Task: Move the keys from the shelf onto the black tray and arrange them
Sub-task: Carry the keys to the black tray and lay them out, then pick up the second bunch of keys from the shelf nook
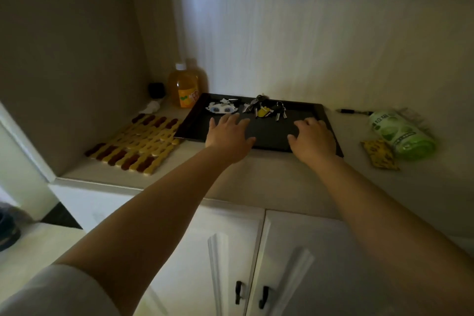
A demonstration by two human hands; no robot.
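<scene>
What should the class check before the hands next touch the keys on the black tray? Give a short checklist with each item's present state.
1. Key bunches on the black tray: ok; eye-charm keys, yellow-tag keys, black-fob keys lie along its far edge.
2. Bunches spaced apart: not ok; yellow-tag and black-fob bunches crowd together.
3. Left hand empty: ok.
4. Right hand empty: ok.
5. Keys left on the shelf: cannot tell.

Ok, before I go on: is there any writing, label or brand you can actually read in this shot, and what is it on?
Nothing reads cleanly.
Green packet: white print, too blurred to read.
Orange bottle: printed label, illegible.
Yellow sachet: dark marks, too small to read.
Key charms on the black tray: no text visible.
</scene>
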